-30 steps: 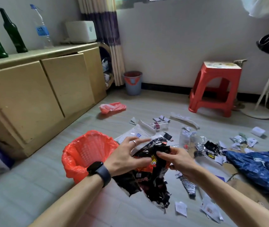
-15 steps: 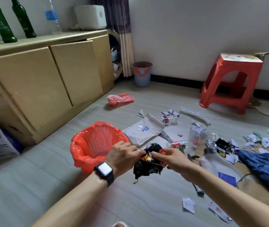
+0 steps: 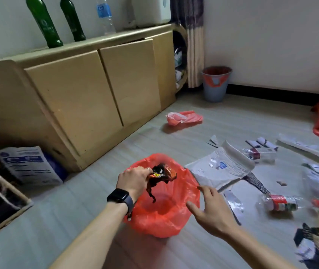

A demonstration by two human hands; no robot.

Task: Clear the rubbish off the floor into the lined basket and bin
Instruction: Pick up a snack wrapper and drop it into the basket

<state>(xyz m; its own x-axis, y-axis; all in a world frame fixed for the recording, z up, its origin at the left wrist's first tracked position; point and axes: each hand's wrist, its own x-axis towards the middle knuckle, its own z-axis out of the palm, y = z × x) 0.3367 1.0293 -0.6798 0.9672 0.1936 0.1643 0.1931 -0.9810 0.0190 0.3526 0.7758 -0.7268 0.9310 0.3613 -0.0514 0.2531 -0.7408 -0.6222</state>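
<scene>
Head view: left hand point(image 3: 133, 181) is gripping the crumpled black wrapper point(image 3: 159, 174) over the red-lined basket point(image 3: 166, 220); right hand point(image 3: 211, 212), fingers spread, is hovering beside its rim. Next, I judge: letting go.

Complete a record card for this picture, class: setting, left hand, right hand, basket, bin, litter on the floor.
setting: room floor beside a cupboard
left hand: grips a crumpled black wrapper above the basket
right hand: open, fingers spread, holds nothing, at the basket's right rim
basket: red liner, upright on the floor
bin: grey, red liner, upright by the far wall
litter on the floor: red bag, white mailer, crushed bottle
</scene>
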